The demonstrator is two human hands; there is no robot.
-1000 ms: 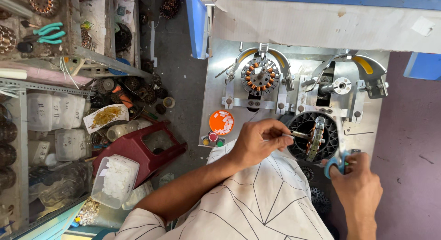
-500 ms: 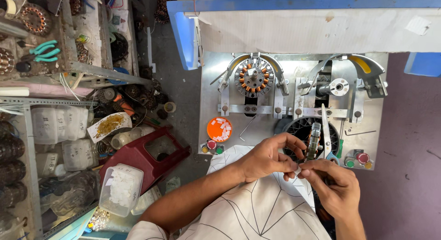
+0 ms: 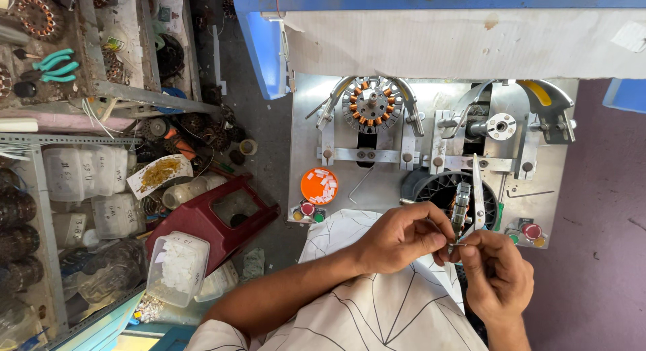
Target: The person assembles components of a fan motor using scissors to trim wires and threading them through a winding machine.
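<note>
Pinching one wire (image 3: 457, 244) — two hands: left hand (image 3: 402, 238), right hand (image 3: 496, 274).

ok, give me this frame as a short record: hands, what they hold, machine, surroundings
left hand: fingertips pinched at the base of a small metal part, meeting the right hand
right hand: fingers pinching the same spot from below
black ring: under the hands, on the machine plate
machine plate: metal, bearing a copper-wound stator
orange lid: holds small white pieces
surroundings: red stool, clear tub, teal pliers
</note>
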